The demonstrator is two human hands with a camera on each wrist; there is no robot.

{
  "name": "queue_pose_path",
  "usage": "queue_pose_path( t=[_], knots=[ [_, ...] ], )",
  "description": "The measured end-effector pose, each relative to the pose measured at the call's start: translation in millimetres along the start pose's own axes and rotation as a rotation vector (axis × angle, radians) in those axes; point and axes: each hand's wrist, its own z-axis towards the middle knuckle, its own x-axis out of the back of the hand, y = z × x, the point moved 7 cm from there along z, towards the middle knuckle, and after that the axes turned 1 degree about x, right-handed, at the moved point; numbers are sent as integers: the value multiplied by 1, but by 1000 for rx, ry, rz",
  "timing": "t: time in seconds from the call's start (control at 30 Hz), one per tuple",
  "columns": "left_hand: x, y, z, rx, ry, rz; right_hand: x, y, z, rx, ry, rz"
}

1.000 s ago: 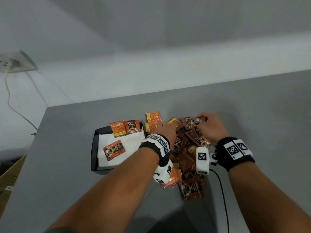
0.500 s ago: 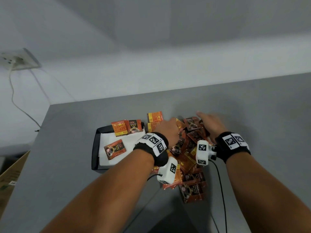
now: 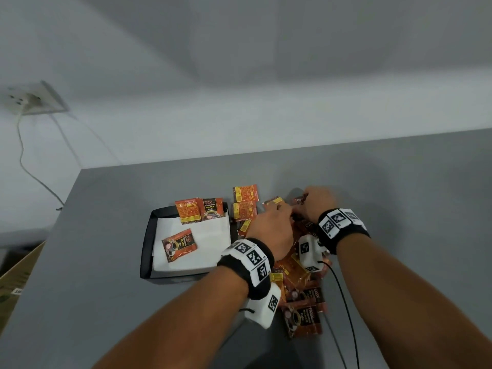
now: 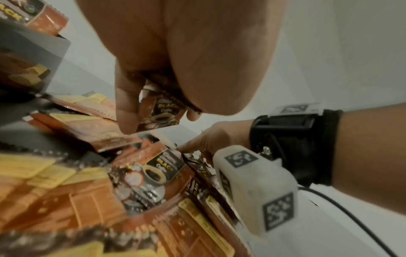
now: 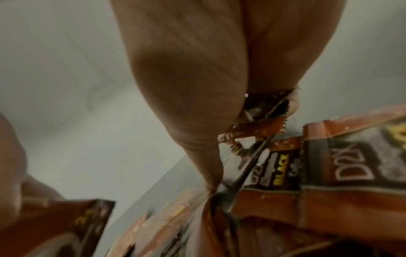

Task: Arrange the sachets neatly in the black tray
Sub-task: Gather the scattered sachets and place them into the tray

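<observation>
A black tray (image 3: 148, 235) lined with white paper sits left of centre on the grey table. One orange coffee sachet (image 3: 179, 245) lies flat in it, and two sachets (image 3: 198, 210) lean at its far rim. Right of the tray lies a heap of sachets (image 3: 302, 278). Both hands are over the heap's far end. My left hand (image 3: 271, 225) pinches a black-and-orange sachet (image 4: 160, 113) between thumb and fingers. My right hand (image 3: 318, 202) grips another sachet (image 5: 259, 111) by its edge. The fingertips are hidden in the head view.
Two loose sachets (image 3: 245, 202) lie just beyond the tray's far right corner. A black cable (image 3: 346, 310) trails from the right wrist camera toward me. A cardboard box (image 3: 16, 283) stands off the table's left edge. A wall socket (image 3: 34, 101) with cords is at upper left.
My right hand drew left toward my left hand until the two nearly meet over the far end of the heap. Each now has a sachet between its fingers.
</observation>
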Motion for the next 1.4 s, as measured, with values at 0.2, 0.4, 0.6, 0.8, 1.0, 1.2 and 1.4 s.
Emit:
queue_pose_path(
  t=[0.2,0.4,0.6,0.8,1.0,1.2,1.4],
  knots=[
    [-32,-2,-1,-15,-166,261,-4,4,1,-42,11,138],
    [-50,-7,3,-2,-226,371,7,12,-6,-22,6,289],
    [-59,-8,6,1,-228,439,38,38,-37,-11,-88,396],
    [-60,-9,4,26,-242,420,22,58,-72,18,-130,195],
    [-29,-3,-3,88,-239,283,-4,67,-93,-53,-155,167],
    [-10,4,-18,82,-290,200,-8,65,-95,-15,-102,164],
    [-24,7,-51,18,-463,168,16,61,-106,54,-41,189]
  ],
)
